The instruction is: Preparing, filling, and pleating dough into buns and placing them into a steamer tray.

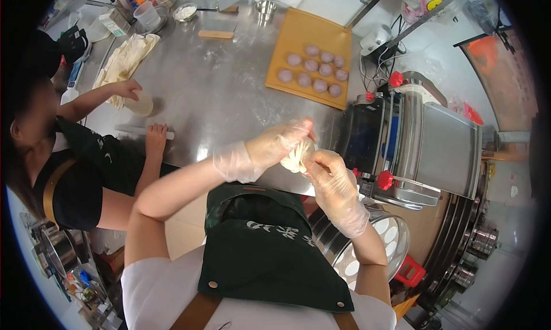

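A pleated piece of white dough point(295, 156) is held up between my two hands, over the front edge of the steel table. My left hand point(272, 146), in a clear plastic glove, cradles it from the upper left. My right hand point(333, 183), gloved the same way, grips its lower right side with bent fingers. To the right of my hands stands a steel machine point(430, 149) with red knobs. Beyond them lies a yellow board point(307, 28) carrying several pale purple dough balls point(311, 64).
At left, a co-worker point(77, 175) holds a dough round point(140, 105) and a rolling pin point(129, 129). Folded cloth point(117, 63), a scraper point(216, 35) and steel bowls point(265, 8) lie on the table point(218, 83). A round tray with white papers point(387, 238) sits below my right arm.
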`<state>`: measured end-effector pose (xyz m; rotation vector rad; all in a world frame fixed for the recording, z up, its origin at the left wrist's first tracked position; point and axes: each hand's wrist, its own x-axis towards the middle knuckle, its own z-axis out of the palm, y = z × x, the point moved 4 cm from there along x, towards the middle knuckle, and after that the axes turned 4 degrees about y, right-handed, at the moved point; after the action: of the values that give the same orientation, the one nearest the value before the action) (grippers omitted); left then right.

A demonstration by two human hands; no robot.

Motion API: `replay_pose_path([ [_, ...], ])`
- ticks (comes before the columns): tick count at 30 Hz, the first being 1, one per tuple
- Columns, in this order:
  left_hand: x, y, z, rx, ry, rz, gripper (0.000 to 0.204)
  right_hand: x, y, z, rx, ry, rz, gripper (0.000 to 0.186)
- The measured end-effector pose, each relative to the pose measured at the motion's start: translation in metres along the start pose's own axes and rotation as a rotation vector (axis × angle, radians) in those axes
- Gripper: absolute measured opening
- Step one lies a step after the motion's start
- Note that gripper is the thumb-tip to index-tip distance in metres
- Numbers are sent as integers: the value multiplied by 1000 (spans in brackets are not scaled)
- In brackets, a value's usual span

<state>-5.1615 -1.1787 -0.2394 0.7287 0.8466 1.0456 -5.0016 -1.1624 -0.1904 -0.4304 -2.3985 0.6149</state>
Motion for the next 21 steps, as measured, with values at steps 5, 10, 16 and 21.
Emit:
replay_pose_path([
  [5,12,27,16,255,-283,-169,79,12,-8,-15,121,-117,-87,34],
  [10,23,22,22,-41,-551,-169,90,20,-12,-34,173,65,-106,31],
  [16,15,-14,30,-296,-377,-238,88,14,0,-33,229,-276,131,32],
  [21,21,-28,38,-148,-482,-385,93,6,7,-34,174,-381,-7,22],
])
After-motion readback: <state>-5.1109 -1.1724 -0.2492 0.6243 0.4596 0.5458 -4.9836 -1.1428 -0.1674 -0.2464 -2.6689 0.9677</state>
